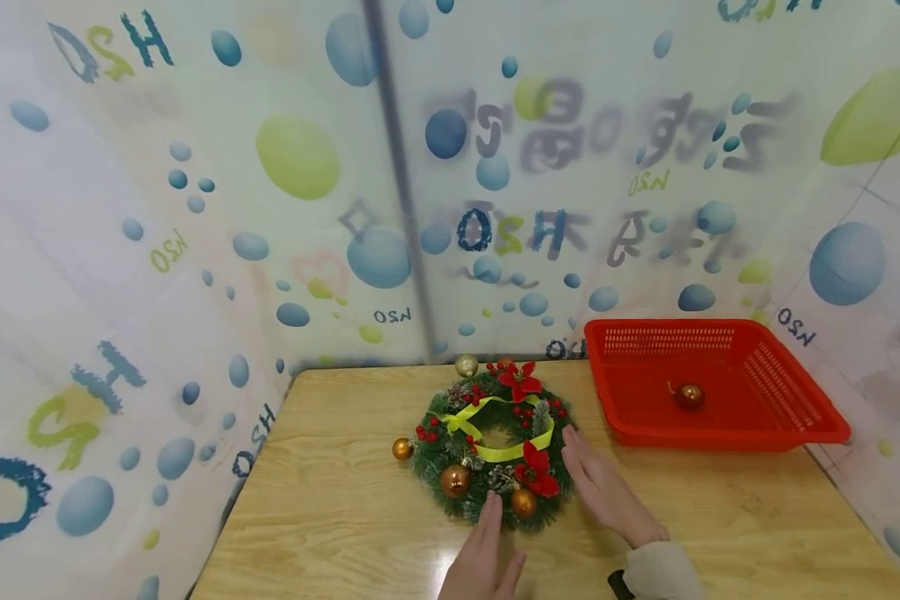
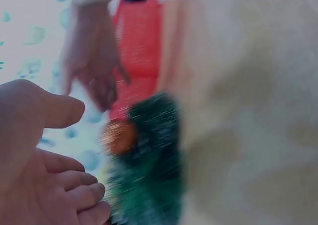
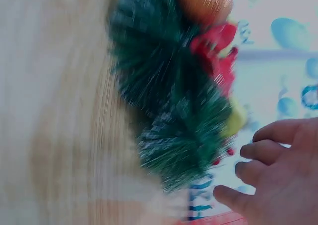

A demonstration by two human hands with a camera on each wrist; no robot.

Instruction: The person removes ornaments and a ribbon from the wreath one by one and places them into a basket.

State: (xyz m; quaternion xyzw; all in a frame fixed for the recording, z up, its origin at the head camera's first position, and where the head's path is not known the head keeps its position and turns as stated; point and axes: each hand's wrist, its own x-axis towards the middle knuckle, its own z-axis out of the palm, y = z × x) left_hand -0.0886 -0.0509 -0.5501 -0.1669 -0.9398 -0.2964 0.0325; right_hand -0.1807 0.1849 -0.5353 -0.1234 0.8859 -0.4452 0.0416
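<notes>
A green Christmas wreath [image 1: 433, 471] lies on the wooden table, trimmed with red poinsettias [image 1: 520, 382], berries and pine cones. Over its middle loops a yellow-green ribbon [image 1: 504, 454]. Round its edge sit a pale gold bauble [image 1: 467, 365], an orange bauble [image 1: 401, 449] and copper baubles [image 1: 455, 481]. My left hand [image 1: 480, 557] is at the wreath's near edge, fingers extended and holding nothing. At the right edge, my right hand [image 1: 606, 490] has its fingers stretched out, also holding nothing. Whether fingertips touch the needles I cannot tell; both wrist views are blurred.
To the right stands a red plastic basket [image 1: 690, 438] with perforated sides. Inside it lies one copper bauble [image 1: 690, 396]. Behind and beside the wooden table [image 1: 322, 500] hangs a white curtain [image 1: 495, 275] printed with blue and green drops.
</notes>
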